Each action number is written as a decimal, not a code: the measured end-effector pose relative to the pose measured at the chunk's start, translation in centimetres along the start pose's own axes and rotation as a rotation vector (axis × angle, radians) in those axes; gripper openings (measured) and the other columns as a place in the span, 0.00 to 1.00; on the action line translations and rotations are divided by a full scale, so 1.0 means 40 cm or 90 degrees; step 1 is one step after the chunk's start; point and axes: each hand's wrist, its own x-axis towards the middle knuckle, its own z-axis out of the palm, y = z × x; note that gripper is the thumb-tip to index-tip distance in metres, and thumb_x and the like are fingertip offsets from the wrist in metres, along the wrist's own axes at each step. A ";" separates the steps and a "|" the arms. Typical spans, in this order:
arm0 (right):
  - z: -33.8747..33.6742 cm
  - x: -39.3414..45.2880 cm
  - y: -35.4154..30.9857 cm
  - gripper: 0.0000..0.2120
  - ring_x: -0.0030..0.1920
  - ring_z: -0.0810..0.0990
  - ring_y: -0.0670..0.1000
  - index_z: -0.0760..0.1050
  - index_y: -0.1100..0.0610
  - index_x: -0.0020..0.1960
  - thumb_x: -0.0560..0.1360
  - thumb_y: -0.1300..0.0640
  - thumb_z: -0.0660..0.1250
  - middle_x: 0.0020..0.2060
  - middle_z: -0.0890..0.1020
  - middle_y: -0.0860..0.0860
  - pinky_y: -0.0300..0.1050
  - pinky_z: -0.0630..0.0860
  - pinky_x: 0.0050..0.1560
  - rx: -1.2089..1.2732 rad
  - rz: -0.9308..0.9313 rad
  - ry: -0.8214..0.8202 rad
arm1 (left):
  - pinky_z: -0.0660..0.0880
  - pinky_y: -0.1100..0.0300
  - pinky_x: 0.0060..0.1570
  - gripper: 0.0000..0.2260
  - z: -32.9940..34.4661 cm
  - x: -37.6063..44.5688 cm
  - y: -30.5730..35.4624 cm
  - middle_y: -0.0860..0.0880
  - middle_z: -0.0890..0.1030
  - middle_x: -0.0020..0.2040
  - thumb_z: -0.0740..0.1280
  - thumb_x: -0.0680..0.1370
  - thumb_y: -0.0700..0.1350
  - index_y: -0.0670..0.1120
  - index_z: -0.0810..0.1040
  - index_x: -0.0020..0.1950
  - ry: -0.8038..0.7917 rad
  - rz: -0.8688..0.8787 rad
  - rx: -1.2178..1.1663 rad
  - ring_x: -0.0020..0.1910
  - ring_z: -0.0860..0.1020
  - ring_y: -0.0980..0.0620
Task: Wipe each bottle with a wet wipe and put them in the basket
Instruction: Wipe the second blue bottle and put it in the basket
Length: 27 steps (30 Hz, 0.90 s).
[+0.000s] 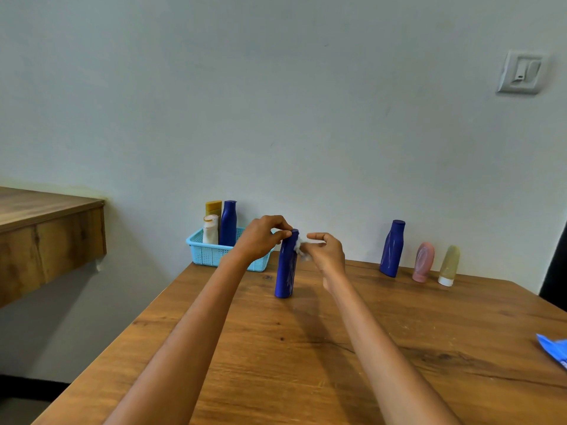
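A person stands a dark blue bottle upright on the wooden table, toward the far edge and just in front of the basket. The left hand curls its fingers around the bottle's cap end and pinches it from the left side. The right hand has its fingers bent around a crumpled white wipe, which touches the bottle's upper right side just below the top. At the table's far left corner sits a light blue basket holding three upright bottles: a white one, a yellow one behind it and a blue one to their right. Along the far edge toward the right stand another blue bottle, a pink tube and a pale yellow tube, each apart from its neighbour. A blue packet lies at the right edge of the table, partly cut off.
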 end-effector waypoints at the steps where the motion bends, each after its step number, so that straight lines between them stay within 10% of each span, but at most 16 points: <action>1: -0.001 0.000 -0.013 0.13 0.43 0.78 0.44 0.75 0.51 0.52 0.69 0.56 0.73 0.47 0.81 0.51 0.36 0.72 0.36 0.020 -0.022 -0.001 | 0.72 0.61 0.46 0.02 0.000 0.000 0.001 0.49 0.81 0.52 0.65 0.78 0.43 0.47 0.76 0.49 0.005 0.000 0.007 0.44 0.77 0.56; 27: 0.019 -0.020 -0.008 0.10 0.40 0.80 0.43 0.75 0.49 0.49 0.70 0.58 0.72 0.37 0.80 0.45 0.30 0.75 0.36 -0.014 -0.187 -0.006 | 0.71 0.59 0.46 0.03 -0.003 -0.009 0.015 0.50 0.81 0.52 0.66 0.77 0.46 0.48 0.76 0.46 0.035 -0.028 0.038 0.49 0.77 0.54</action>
